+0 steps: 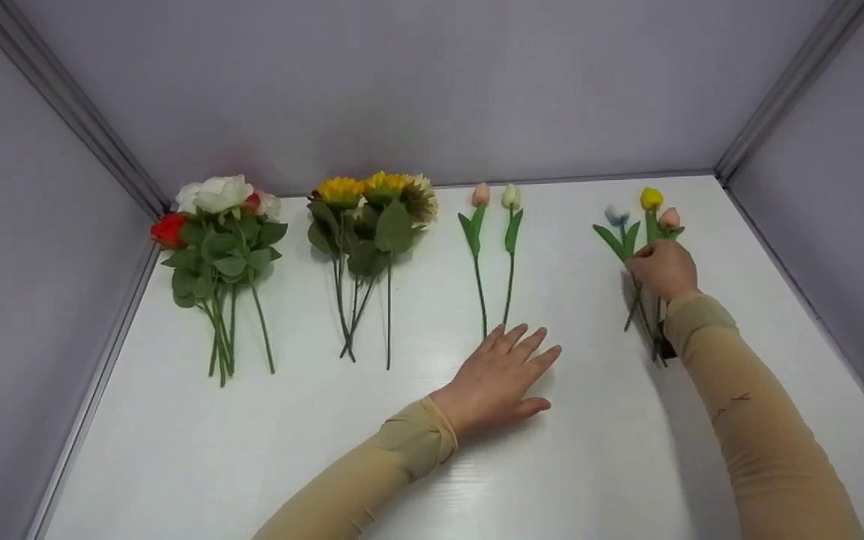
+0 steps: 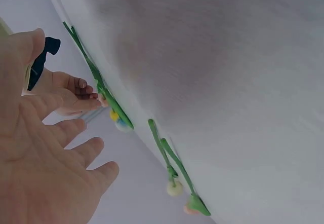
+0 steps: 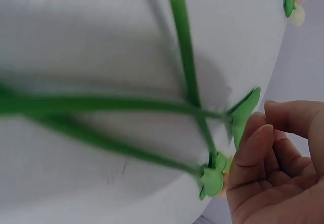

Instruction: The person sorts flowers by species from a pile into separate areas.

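Observation:
My right hand (image 1: pixel 664 270) is at the right-hand tulips, its thumb and fingertips pinching the blue-and-white tulip (image 1: pixel 616 217) where its green leaves (image 3: pixel 243 115) meet the stem. A yellow tulip (image 1: pixel 651 199) and a pink tulip (image 1: pixel 670 219) lie close beside it, partly covered by that hand. Their stems cross below. My left hand (image 1: pixel 499 379) is spread with fingers straight, palm down, holding nothing. Just beyond its fingertips are the stem ends of another pink tulip (image 1: pixel 481 195) and a white tulip (image 1: pixel 511 196), which lie side by side.
Sunflowers (image 1: pixel 342 193) with dark stems lie left of centre on the white table (image 1: pixel 402 450). Farther left is a bunch of white roses (image 1: pixel 222 195) and a red rose (image 1: pixel 168 229). Grey panels (image 1: pixel 417 90) enclose the back and sides.

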{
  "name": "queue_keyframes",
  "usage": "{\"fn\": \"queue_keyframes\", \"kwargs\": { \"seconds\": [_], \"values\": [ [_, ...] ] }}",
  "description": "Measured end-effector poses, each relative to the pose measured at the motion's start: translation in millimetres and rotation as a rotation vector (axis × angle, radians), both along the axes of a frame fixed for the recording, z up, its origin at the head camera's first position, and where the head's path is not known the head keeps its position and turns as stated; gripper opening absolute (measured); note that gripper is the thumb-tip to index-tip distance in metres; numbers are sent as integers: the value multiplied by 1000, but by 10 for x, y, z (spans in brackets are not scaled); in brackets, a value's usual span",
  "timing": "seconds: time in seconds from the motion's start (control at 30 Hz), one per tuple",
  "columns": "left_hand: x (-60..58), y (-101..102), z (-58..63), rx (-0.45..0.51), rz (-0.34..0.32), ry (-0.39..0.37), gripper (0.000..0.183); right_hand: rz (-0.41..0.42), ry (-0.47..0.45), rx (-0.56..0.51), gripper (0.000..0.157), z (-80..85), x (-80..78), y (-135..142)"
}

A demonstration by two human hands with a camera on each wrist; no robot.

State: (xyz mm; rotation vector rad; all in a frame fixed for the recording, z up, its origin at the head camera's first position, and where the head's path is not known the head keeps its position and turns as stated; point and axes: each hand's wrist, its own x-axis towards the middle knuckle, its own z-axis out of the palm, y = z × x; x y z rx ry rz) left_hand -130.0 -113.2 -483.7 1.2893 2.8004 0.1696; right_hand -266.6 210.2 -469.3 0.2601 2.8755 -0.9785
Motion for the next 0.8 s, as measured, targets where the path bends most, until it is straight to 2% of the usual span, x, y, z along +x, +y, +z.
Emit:
{"fn": "queue_keyframes", "kwargs": {
  "seconds": [0.17,0.37,0.67,0.8],
  "values": [
    [51,257,3,-24,-49,16,75,35,-49,26,31,-56,22,163],
    [126,460,-15,-38,-103,23,74,19,-71,52,30,-107,32,157],
    [130,433,-10,-18,-115,3,71,-4,-66,69,27,-119,7,138],
    [92,358,2,9,-92,-38,69,-25,-73,-19,28,-86,6,111]
  ]
}}
